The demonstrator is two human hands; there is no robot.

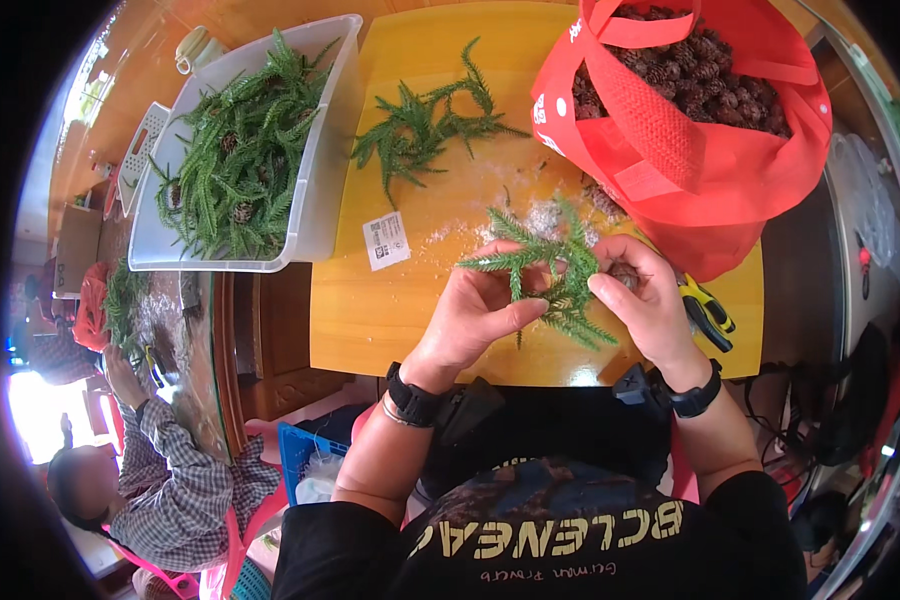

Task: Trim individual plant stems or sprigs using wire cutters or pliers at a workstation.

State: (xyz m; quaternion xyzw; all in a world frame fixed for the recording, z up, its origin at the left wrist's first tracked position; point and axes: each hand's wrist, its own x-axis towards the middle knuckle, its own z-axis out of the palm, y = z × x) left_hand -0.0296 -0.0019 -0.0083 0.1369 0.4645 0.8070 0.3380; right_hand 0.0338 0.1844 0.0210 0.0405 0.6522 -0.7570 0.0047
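Above the near part of the yellow table, a green artificial pine sprig point(560, 270) with a curved, branching shape is held between both hands. My left hand point(480, 315) pinches it from the left, thumb lying over the lower branches. On the opposite side my right hand point(650, 300) is closed, thumb and fingertips gripping the sprig's edge. A brown pine cone point(624, 276) shows by the right fingers; I cannot tell if they hold it or it lies behind. White flaky crumbs point(545, 220) are scattered on the wood beyond the hands.
A translucent bin point(315, 215) of pine sprigs and cones stands at left. Loose sprigs point(415, 130) and a white label point(386, 241) lie on the table point(345, 320). Far right stands a red bag point(740, 190) of pine cones, near yellow-black pliers point(708, 315). A co-worker point(185, 470) sits lower left.
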